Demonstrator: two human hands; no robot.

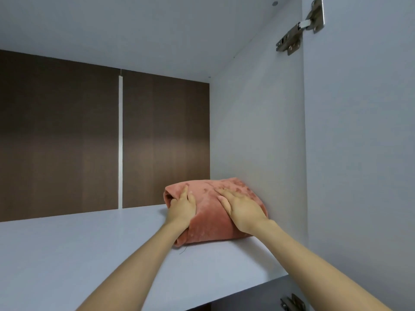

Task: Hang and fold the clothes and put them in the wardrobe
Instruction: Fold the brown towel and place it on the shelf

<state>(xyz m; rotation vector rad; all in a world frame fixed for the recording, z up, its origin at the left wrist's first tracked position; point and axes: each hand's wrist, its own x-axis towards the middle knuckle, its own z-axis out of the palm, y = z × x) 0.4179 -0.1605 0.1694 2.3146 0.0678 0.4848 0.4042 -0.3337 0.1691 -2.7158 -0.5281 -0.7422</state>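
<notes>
Both left hand [182,207] and right hand [243,209] lie flat on the folded garment [208,223] beneath, seemingly soft and light; grip its sides.

Both forearms are cut off by the lower edge, as is the lower hinge [292,303], and the upper hinge [301,28] is clipped by the top edge. Parts of the folded pink garment [208,212] are covered by the left hand [182,208] and the right hand [241,208], and the left hand's outer fingers are lost over its left fold. The thread-like mark [183,250] on the shelf [89,254] is too small to be identified.
</notes>
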